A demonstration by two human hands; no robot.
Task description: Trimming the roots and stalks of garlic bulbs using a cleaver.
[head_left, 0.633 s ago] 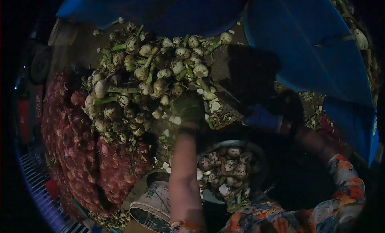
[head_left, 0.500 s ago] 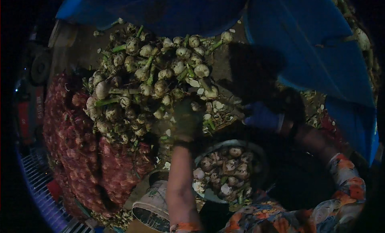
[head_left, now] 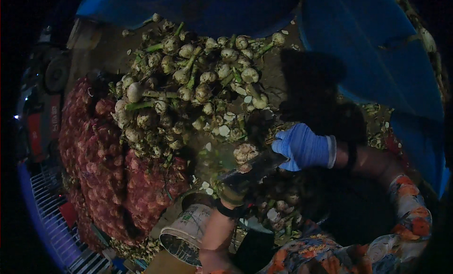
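Observation:
My left hand (head_left: 235,191), in a dark, dirty glove, reaches over the near side of a round basin (head_left: 257,225). Its shadowed fingers appear closed around a garlic bulb (head_left: 245,153). Close beside it on the right, my right hand (head_left: 304,147) wears a blue and white glove, with its fingers curled in. What those fingers grip is hidden; some brown, stringy scraps (head_left: 277,131) show at the fingertips. Trimmed garlic bulbs (head_left: 281,211) lie in the basin under my hands, partly in shadow.
A heap of garlic with green stalks (head_left: 188,80) spreads ahead. Full red mesh sacks (head_left: 101,165) stand at left, by a tipped whitish bucket (head_left: 186,231). Blue sheeting (head_left: 373,52) lies far right, and a dark wheeled machine (head_left: 45,113) stands far left.
My left hand has come back from the heap's edge to above the basin with a bulb. My right hand has moved slightly left, into the light, up to it. The view has shifted a little.

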